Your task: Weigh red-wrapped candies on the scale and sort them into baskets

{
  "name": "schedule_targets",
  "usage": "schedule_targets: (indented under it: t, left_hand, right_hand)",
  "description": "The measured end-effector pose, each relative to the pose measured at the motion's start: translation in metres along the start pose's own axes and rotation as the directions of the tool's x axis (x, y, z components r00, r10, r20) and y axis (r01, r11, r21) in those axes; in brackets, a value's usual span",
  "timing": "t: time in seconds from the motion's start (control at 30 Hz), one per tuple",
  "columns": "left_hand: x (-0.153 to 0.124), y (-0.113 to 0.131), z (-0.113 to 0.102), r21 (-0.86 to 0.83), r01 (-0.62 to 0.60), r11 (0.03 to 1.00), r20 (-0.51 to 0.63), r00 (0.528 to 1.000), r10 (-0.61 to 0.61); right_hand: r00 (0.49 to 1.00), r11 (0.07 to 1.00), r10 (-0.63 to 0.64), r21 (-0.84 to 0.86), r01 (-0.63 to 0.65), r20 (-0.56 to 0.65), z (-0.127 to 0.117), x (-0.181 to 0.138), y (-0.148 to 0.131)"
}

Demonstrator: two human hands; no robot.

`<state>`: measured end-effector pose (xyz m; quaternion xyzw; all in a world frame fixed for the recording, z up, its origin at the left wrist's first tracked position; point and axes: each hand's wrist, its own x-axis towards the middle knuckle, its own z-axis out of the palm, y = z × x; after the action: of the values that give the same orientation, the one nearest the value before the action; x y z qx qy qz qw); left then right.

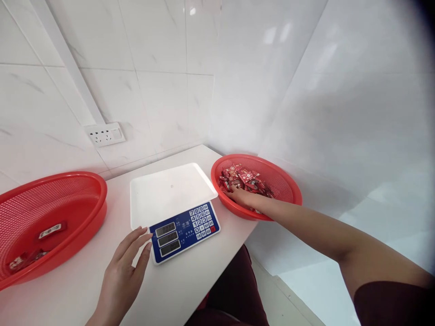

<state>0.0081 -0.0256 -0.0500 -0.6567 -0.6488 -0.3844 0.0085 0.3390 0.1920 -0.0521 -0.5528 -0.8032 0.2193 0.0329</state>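
My right hand [239, 195] reaches into the right red basket [287, 181], among many small red-wrapped packets [246, 175]. Its fingertips dip between the packets, so I cannot see whether they grip one. At the left end of a digital scale [185, 233], my left hand [127, 262] hovers with fingers apart and nothing in it, close to the blue panel's edge. The scale's white weighing tray [171, 190] is bare, and its displays seem to show zeros.
Another red basket [97, 199] stands at the left with a few wrapped packets [50, 230] inside. Both baskets and the scale are on a white table [200, 280] against tiled walls. A power socket [106, 134] is on the back wall.
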Motion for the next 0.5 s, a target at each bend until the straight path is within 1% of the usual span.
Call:
schedule_targets:
  t: [0.1, 0.2, 0.3, 0.4, 0.47, 0.5]
  left_hand:
    - [0.0, 0.002, -0.001, -0.015, 0.006, 1.0, 0.013, 1.0, -0.006]
    - [-0.001, 0.003, -0.002, -0.024, 0.016, 1.0, 0.022, 1.0, -0.016]
    - [-0.002, 0.003, -0.005, -0.042, 0.036, 0.998, 0.041, 0.999, -0.034]
    - [0.0, 0.006, -0.007, -0.067, 0.071, 0.995, 0.065, 0.996, -0.067]
    - [0.002, 0.009, -0.008, -0.092, 0.098, 0.991, 0.067, 0.993, -0.092]
    - [0.003, 0.011, -0.008, -0.109, 0.111, 0.988, 0.071, 0.992, -0.104]
  right_hand:
    - [0.999, 0.996, 0.049, 0.067, -0.05, 0.015, -0.001, -0.001, -0.004]
    - [0.998, 0.982, 0.067, 0.174, -0.069, 0.019, -0.006, 0.001, -0.005]
    - [0.998, 0.963, 0.066, 0.26, -0.069, 0.017, -0.019, 0.002, -0.002]
    - [0.996, 0.946, 0.089, 0.313, -0.081, -0.01, -0.034, 0.0, 0.003]
    - [0.991, 0.912, 0.13, 0.396, -0.103, -0.041, -0.042, -0.003, 0.008]
    - [0.986, 0.876, 0.159, 0.468, -0.115, -0.056, -0.046, -0.005, 0.01]
